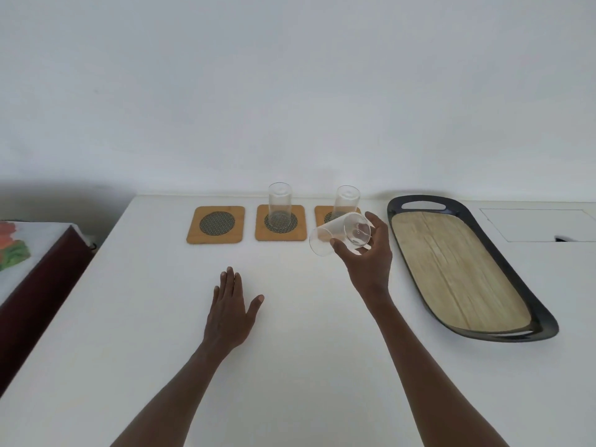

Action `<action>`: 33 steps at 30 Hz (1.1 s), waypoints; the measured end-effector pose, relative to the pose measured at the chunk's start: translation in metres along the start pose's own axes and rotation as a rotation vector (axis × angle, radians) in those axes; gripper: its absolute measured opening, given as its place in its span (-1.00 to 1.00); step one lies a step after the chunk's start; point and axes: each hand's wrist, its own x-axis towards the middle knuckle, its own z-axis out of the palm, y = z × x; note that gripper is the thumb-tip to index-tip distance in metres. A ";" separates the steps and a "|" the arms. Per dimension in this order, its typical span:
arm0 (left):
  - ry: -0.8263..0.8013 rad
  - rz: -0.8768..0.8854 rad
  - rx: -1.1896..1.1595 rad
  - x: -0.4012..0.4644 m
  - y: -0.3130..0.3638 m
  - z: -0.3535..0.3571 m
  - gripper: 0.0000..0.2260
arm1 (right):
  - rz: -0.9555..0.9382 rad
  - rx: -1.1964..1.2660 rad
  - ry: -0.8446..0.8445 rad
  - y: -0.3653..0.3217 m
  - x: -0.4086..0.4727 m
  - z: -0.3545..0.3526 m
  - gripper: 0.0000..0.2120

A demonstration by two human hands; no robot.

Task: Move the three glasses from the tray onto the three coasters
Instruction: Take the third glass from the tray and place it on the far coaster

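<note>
The left hand (233,312) rests flat, fingers spread, steadying on the worktop (290,366) left of the tray (477,240) — the right hand (367,256), fingers clamped round the tilted third glass (340,233), carries it toward the empty coaster (215,224).

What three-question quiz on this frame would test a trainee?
1. True or false: the tray holds one glass.
2. Which coaster has no glass on it: left, middle or right?
3. How is the glass in the right hand oriented?

Key:
1. False; the tray holds nothing.
2. The left coaster; upright glasses stand on the middle coaster and the right coaster.
3. The held glass is tilted on its side, mouth towards the left, gripped by the fingers. The left hand lies flat on the table.
</note>
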 end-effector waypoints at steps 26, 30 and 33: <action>0.066 -0.163 0.136 0.039 -0.116 -0.039 -0.22 | 0.001 -0.074 -0.263 -0.014 0.008 0.184 -0.27; 0.076 -0.162 0.144 0.039 -0.117 -0.038 -0.21 | -0.038 -0.107 -0.296 -0.012 0.022 0.220 -0.30; 0.092 -0.157 0.145 0.040 -0.117 -0.037 -0.19 | -0.052 -0.144 -0.329 -0.009 0.036 0.247 -0.26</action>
